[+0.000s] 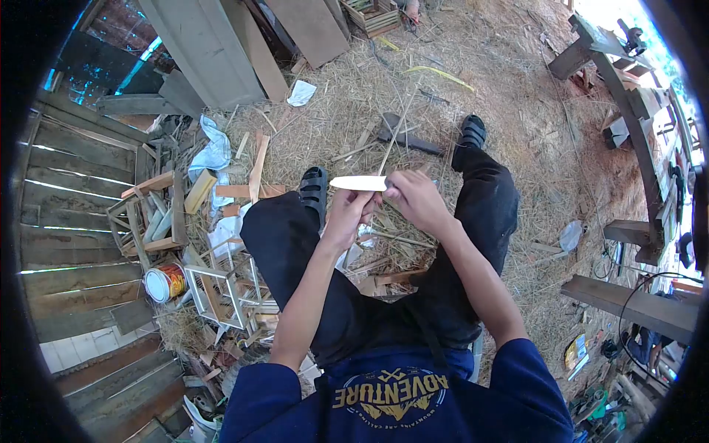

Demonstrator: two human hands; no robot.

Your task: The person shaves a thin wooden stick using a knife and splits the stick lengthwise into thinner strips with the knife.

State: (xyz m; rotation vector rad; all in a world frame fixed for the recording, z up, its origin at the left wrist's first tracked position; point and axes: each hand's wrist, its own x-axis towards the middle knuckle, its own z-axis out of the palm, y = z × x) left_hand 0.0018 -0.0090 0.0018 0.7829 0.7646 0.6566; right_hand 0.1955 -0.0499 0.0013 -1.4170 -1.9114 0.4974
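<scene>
A pale, flat wooden piece [356, 182] with a rounded left end lies level above the gap between my knees. My left hand [348, 215] grips it from below, its fingers closed beneath the piece. My right hand [421, 198] is closed at the piece's right end, with the thumb and fingertips pressed together there. A small greyish spot shows by those fingertips, too small to name. On the ground beyond my hands lies a dark, hatchet-like tool [408, 136]. A thin stick [396, 139] crosses near it; whether it touches my hands I cannot tell.
Left of my legs are a wooden crate [177, 210], a paint can [176, 280] and a white wooden frame [235, 322]. Boards [214, 55] lean at the back left. A wooden bench [624, 96] stands at the right. Straw and wood scraps cover the dirt floor.
</scene>
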